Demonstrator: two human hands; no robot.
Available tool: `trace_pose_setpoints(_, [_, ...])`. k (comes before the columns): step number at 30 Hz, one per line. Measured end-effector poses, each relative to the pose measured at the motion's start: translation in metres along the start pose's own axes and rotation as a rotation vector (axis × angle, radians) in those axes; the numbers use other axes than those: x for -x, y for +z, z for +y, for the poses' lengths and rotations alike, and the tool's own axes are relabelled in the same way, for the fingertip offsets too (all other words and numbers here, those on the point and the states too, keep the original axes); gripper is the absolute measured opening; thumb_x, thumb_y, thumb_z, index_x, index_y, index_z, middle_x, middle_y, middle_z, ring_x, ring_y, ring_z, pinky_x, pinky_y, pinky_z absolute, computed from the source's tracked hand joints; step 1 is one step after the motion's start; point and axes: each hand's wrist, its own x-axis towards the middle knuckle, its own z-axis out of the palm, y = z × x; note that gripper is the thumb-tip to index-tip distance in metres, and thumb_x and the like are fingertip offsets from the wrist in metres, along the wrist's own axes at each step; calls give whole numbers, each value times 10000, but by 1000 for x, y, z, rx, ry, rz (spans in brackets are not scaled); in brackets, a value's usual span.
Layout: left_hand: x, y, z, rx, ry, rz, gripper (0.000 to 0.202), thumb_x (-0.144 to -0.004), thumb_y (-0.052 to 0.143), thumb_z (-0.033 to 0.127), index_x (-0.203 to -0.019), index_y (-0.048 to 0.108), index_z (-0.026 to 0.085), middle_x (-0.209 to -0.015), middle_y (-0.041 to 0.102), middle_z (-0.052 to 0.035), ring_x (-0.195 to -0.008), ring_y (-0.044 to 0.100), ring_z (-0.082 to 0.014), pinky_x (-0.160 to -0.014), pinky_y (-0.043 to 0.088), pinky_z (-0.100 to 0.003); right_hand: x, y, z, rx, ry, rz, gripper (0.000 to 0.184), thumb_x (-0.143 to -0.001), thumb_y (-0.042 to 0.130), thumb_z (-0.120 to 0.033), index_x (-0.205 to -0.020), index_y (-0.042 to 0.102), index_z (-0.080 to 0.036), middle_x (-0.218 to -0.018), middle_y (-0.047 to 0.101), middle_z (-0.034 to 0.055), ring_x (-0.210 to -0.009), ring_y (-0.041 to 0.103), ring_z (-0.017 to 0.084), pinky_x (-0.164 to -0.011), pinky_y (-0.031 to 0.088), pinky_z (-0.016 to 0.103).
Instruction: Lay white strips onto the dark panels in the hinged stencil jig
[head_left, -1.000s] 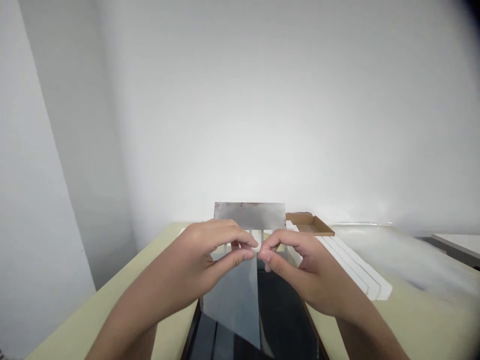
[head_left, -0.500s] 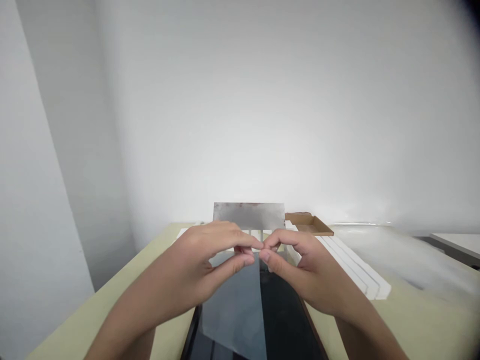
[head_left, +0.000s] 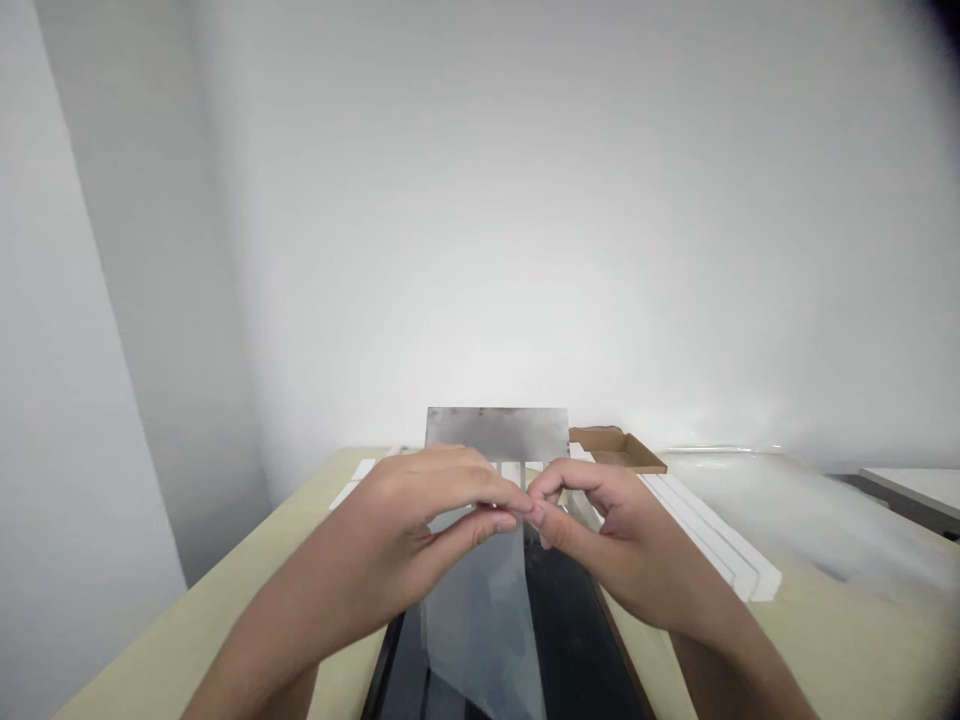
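Observation:
A transparent plastic film hangs down from my fingertips over a dark glossy panel in a black frame. My left hand pinches the film's upper edge between thumb and forefinger. My right hand meets it there, with its fingertips pinching the same edge. Behind my hands, a scuffed grey metal plate stands upright. My hands hide its lower part.
The panel lies on a pale yellow-green table. White strips lie side by side on the right, with more white strips at the far left. An open cardboard tray sits at the back. A white wall rises behind.
My fingertips have come closer and now touch. The film's lower end has swung slightly to the right.

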Motion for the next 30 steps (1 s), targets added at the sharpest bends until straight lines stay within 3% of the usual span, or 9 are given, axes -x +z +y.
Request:
trace_pose_setpoints(7, [1,-1,0,26,13,1,201,-1052,592,115,-1034,697,285,-980,754,60,-888,671,-122,-837,491,-249,-1,-5,3,-199,73,-74,264,-1054,633,-437,-910,707,-228,-790,672,-17,-766,609,143,-706,449,293])
trace_pose_setpoints(10, [0,-1,1,29,24,13,236,-1037,614,85,-1085,702,298,-1002,760,65,-908,673,-117,-857,495,-243,-2,-6,4,-253,94,-77,282,-1041,656,-469,-916,711,-223,-768,661,-19,-738,579,136,-699,428,294])
trace_pose_setpoints(14, [-2,1,3,28,70,33,302,-1049,636,112,-1253,694,327,-1063,774,54,-938,685,-111,-843,511,-231,-2,-5,4,-344,91,-84,278,-1027,688,-456,-907,710,-207,-768,650,-17,-754,570,131,-727,426,285])
trace_pose_setpoints(20, [0,2,3,43,29,52,231,-1041,594,79,-1067,708,278,-998,755,51,-915,684,-115,-846,512,-242,-4,-1,5,-484,92,-103,261,-1042,675,-413,-899,693,-195,-759,639,-22,-749,580,119,-739,432,268])
trace_pose_setpoints(25, [-1,4,3,18,-18,80,243,-1041,661,157,-1205,718,328,-1027,766,55,-915,695,-111,-827,521,-219,-2,0,5,-525,95,-101,280,-1034,689,-419,-877,674,-187,-754,628,-27,-753,565,115,-763,436,265])
trace_pose_setpoints(30, [-3,6,6,9,52,113,194,-1033,660,135,-1113,752,286,-998,783,34,-909,702,-129,-832,537,-235,-1,-1,5,-519,103,-87,256,-1041,675,-407,-908,689,-189,-754,636,-21,-754,580,123,-763,445,273])
